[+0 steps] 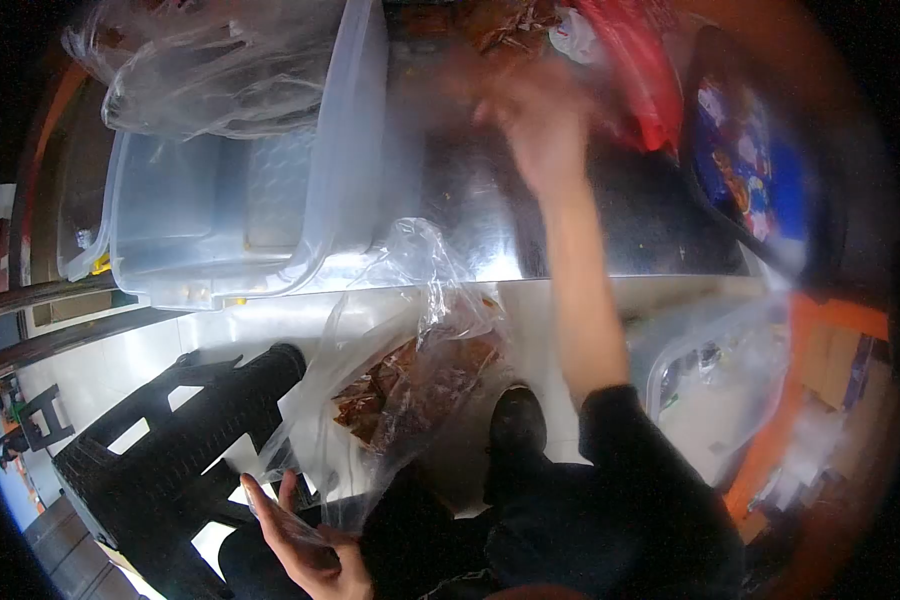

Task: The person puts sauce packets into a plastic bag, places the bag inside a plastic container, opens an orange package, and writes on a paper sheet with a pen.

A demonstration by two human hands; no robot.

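Note:
A clear plastic bag [425, 365] with brown wrapped packets inside hangs below the front edge of the metal table [470, 225]. At its lower left edge my left hand [305, 550] grips the clear plastic between thumb and fingers. My right hand [540, 115] reaches over the table, smeared by motion, so its fingers cannot be made out. More brown packets [505, 25] lie at the top of the view near it. Just right of my right hand is a red plastic bag [640, 75].
A translucent bin [210, 215] with loose clear plastic [230, 75] over it stands at the left. A blue printed package [750, 165] is at the right. Below are a black stool [170, 440], another clear container [720, 370] and an orange frame [770, 440].

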